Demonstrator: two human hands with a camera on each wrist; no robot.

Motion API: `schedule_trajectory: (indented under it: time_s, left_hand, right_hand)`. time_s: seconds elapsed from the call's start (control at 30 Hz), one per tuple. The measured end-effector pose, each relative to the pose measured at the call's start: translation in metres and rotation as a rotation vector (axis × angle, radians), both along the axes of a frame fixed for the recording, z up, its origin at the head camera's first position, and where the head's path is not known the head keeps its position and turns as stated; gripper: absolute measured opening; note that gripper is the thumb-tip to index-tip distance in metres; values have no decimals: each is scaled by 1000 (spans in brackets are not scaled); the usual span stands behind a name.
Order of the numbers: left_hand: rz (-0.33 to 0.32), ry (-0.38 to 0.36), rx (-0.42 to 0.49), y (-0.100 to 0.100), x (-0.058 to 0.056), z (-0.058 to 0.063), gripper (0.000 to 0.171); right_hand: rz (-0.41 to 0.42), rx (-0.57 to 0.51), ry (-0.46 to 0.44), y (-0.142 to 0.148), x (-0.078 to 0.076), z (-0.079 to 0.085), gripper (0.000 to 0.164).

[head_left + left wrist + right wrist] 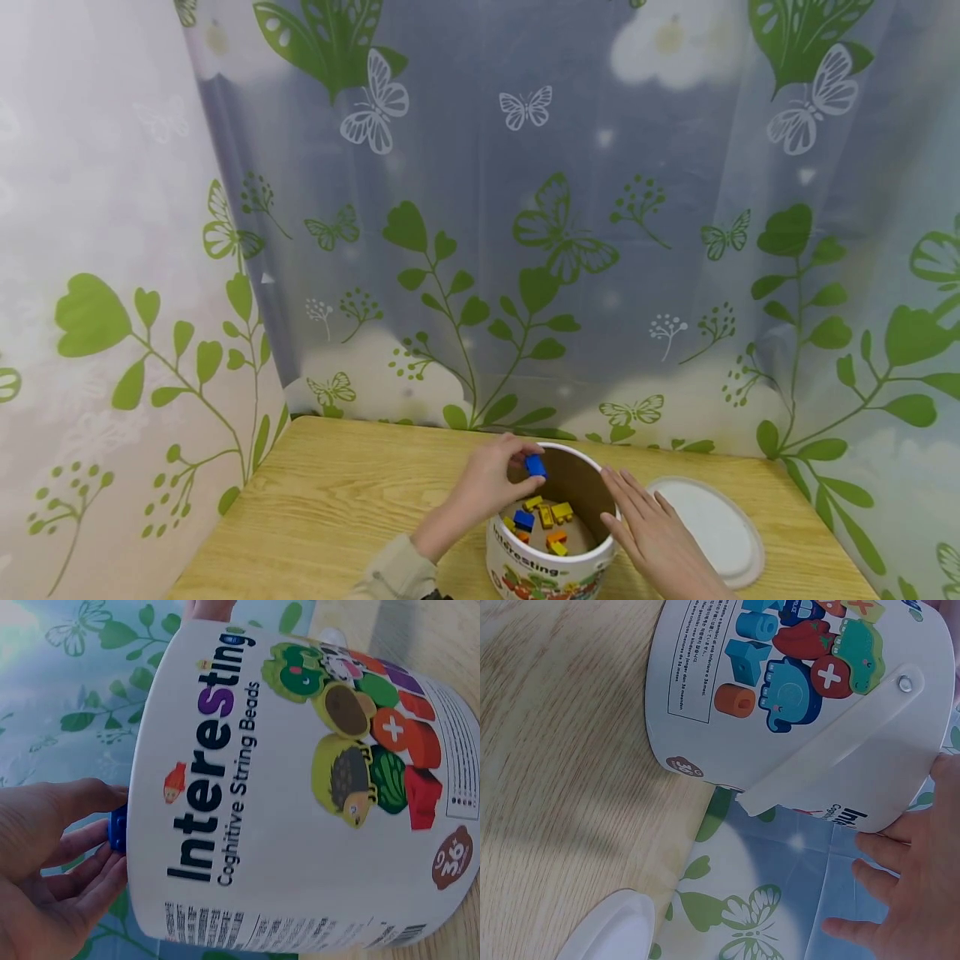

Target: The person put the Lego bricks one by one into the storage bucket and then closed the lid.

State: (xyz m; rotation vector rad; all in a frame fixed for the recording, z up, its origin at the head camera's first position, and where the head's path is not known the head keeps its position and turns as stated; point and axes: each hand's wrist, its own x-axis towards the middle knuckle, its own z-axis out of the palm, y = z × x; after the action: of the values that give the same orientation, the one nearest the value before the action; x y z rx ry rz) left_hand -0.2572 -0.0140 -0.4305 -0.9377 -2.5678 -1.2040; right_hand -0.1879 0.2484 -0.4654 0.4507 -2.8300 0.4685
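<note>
My left hand [491,477] pinches a blue toy brick [535,466] between thumb and fingers, at the left side of the mouth of a white printed bucket [551,571]. In the left wrist view the blue brick shows partly past the bucket's rim, the rest hidden. Inside the bucket lie several yellow, orange and blue bricks, among them a yellow brick [562,512] and another blue brick [523,521]. With fingers extended, my right hand [660,533] rests against the bucket's right rim.
A round white lid [712,529] lies on the wooden table [322,492] to the right of the bucket, partly behind my right hand. A white carrying handle [840,739] hangs on the bucket's side. A curtain with leaves and butterflies [480,250] stands behind the table.
</note>
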Motion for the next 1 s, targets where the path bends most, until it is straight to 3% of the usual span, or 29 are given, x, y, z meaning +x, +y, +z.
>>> schedule_trajectory:
  time_s: [0.4,0.53,0.73,0.87,1.0]
  left_hand:
    - [-14,20,-96,13,1,-12,33]
    - [-21,8,-86,12,0,-15,32]
    - [-25,-20,20,10,1,-13,21]
    - [-14,-55,97,8,4,-9,19]
    - [4,-83,182,8,7,-8,17]
  right_hand:
    - [5,-11,12,1,0,-3,58]
    - [4,-15,6,1,0,-3,58]
    - [1,-20,-11,1,0,-1,58]
    - [5,-80,-48,1,-2,-2,59]
    - [15,-141,19,3,-3,-6,56]
